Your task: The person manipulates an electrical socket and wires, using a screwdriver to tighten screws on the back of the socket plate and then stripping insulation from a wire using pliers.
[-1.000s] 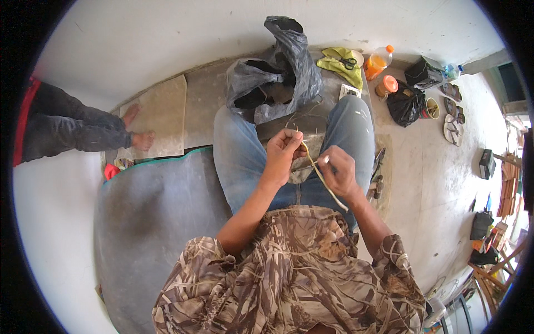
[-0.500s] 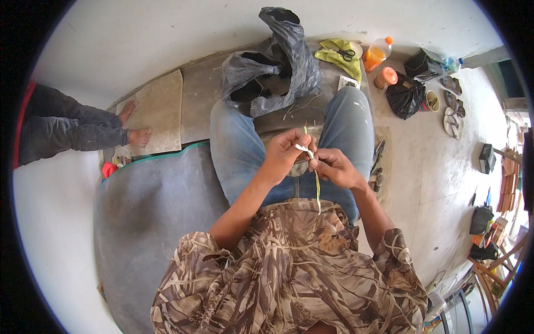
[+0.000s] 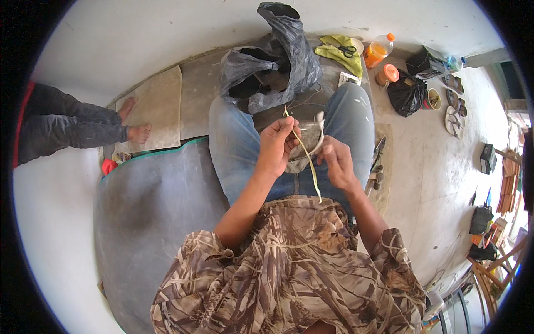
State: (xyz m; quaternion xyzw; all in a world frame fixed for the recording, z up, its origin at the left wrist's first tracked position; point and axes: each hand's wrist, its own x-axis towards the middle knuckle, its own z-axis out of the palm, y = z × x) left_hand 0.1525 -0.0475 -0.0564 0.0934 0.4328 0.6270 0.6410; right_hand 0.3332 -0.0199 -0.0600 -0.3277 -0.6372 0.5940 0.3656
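Above my lap, my left hand (image 3: 278, 146) pinches a thin yellow-green strand (image 3: 312, 171) between thumb and fingertips. Its reddish upper tip pokes out over the fingers, while the long end hangs slanting down toward my shirt. My right hand (image 3: 337, 160) is closed beside it, thumb against the fingers, on a narrow white strip (image 3: 321, 129) that curls upward; its lower end is partly hidden by the fingers. Just beyond my knees stands an open black plastic bag (image 3: 303, 61). Thin loose strands lie by its base.
A green cloth (image 3: 336, 54) with black scissors (image 3: 349, 52) lies beyond my right knee. Further right are an orange drink bottle (image 3: 376, 53), an orange-lidded jar (image 3: 387, 73), a black bag (image 3: 406, 93) and sandals (image 3: 453, 122). Another person's legs (image 3: 78, 125) extend in from the left.
My hands have moved apart, the left going slightly left. The white strip, bunched between my fingers before, now stands out as a loose curl by my right hand.
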